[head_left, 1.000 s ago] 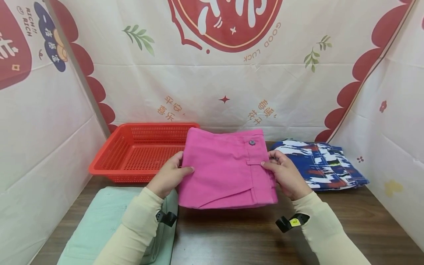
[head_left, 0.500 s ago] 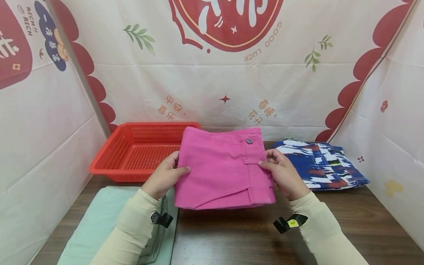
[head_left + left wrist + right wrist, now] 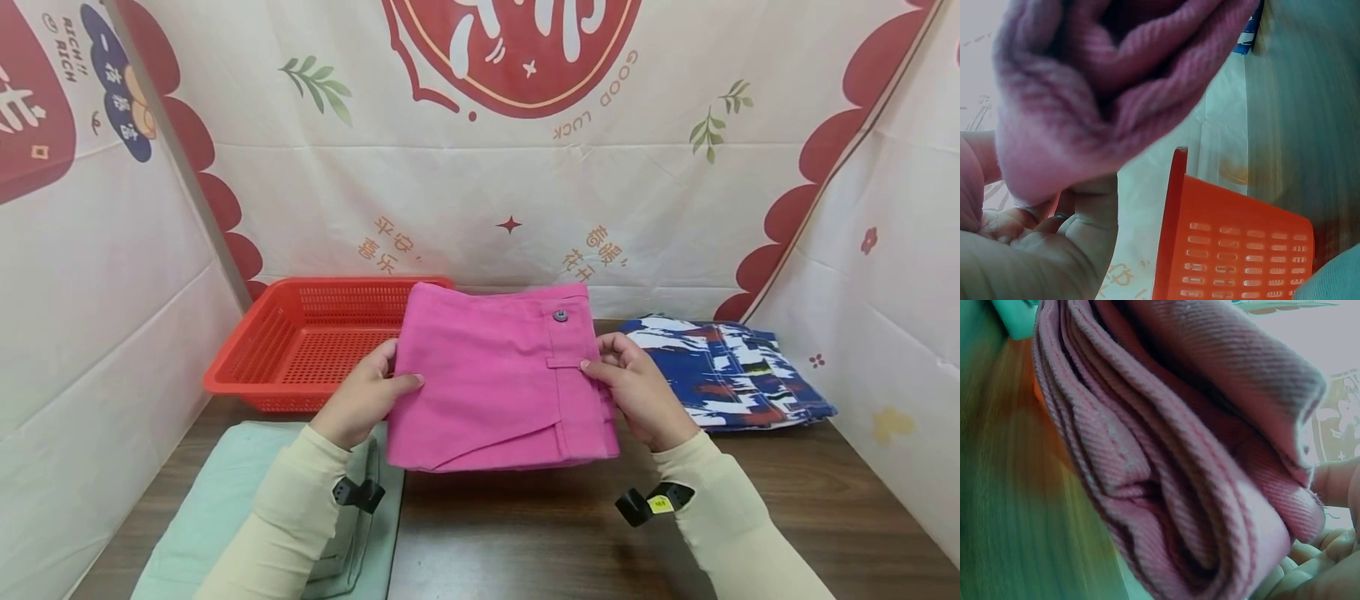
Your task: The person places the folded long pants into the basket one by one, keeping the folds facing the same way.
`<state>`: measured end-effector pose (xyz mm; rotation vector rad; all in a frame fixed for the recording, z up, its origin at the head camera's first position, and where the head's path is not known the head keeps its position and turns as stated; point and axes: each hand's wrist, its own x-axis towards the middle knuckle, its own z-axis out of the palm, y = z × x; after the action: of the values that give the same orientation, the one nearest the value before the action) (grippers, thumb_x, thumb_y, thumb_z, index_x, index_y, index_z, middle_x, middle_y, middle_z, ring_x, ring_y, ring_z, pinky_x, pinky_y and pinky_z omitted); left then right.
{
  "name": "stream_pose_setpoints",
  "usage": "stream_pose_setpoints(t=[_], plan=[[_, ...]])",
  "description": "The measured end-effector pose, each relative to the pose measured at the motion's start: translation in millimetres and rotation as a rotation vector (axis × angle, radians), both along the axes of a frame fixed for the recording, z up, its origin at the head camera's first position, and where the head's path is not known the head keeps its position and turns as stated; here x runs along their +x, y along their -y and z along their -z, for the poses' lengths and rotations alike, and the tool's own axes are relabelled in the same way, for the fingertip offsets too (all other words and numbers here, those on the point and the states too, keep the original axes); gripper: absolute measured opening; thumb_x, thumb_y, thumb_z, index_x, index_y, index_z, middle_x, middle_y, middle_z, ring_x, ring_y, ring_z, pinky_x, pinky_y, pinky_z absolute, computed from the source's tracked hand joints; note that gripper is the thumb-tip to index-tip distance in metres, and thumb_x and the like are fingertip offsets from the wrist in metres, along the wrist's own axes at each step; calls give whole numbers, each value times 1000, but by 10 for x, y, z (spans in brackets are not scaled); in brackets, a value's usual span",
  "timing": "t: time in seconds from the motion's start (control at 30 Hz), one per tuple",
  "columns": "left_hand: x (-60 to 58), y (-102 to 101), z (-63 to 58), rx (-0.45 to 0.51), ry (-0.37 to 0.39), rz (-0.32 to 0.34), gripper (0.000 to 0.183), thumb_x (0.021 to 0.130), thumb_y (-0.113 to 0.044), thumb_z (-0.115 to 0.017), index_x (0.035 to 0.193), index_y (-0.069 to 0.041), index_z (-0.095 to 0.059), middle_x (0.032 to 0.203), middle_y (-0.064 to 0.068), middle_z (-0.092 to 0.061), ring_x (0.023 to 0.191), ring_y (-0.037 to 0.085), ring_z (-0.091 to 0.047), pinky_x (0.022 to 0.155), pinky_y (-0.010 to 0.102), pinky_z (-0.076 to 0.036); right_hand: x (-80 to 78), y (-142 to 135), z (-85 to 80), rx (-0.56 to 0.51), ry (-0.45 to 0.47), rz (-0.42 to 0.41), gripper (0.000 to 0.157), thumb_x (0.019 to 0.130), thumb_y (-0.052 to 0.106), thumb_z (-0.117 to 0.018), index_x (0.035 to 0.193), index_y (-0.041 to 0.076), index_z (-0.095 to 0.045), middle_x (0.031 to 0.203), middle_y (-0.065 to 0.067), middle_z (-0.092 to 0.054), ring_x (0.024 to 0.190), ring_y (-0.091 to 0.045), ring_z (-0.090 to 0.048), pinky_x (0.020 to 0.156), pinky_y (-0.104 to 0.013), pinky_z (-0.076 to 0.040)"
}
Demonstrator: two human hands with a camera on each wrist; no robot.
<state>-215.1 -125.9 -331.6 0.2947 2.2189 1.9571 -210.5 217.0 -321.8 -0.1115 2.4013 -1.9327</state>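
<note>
Folded pink trousers [image 3: 480, 383], with a dark button and a belt loop on the waistband, are held up over the table between both hands. My left hand [image 3: 363, 396] grips the left edge, thumb on the front face and fingers behind. On the right edge my right hand [image 3: 641, 387] pinches the waistband near the belt loop, its other fingers curled. The right wrist view shows the stacked layers of the pink trousers [image 3: 1179, 456] from the side. In the left wrist view a thick fold of the trousers [image 3: 1104, 125] sits just above the hand.
A red perforated basket [image 3: 247, 367] stands behind on the left, partly overlapped by the trousers. Folded pale green trousers [image 3: 217, 508] lie at the front left, under the left forearm. A folded blue, white and red patterned garment [image 3: 727, 375] lies at the back right. Printed cloth walls enclose the table [image 3: 510, 533].
Both hands have shifted slightly to the left with the pink trousers, the left hand a bit more than the right. The trousers have also risen a little. Both grips stay the same.
</note>
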Motion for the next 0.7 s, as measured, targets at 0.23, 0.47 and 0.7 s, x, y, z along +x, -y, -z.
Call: stream_pose_setpoints(t=[0.23, 0.47, 0.7], plan=[[-6, 38, -3, 44, 32, 18, 49, 95, 0, -58, 140, -5, -41, 125, 21, -54, 99, 28, -64, 80, 46, -56, 5, 22, -10, -7, -3, -6, 30, 102, 14, -54, 128, 3, -42, 118, -20, -59, 89, -18, -64, 69, -31, -56], [-7, 58, -30, 74, 77, 4, 50, 93, 0, -59, 139, -7, -41, 122, 19, -53, 98, 28, -64, 80, 47, -56, 24, 36, -45, -10, -3, -11, 31, 102, 13, -54, 128, 2, -41, 120, -21, -58, 92, -20, -64, 72, -32, -57], [-7, 76, -55, 80, 86, -5, 46, 92, 0, -59, 135, -5, -42, 121, 18, -53, 97, 27, -63, 79, 45, -56, 24, 58, -65, -20, -10, -24, 33, 102, 13, -54, 130, 2, -41, 123, -22, -57, 94, -20, -63, 73, -31, -56]])
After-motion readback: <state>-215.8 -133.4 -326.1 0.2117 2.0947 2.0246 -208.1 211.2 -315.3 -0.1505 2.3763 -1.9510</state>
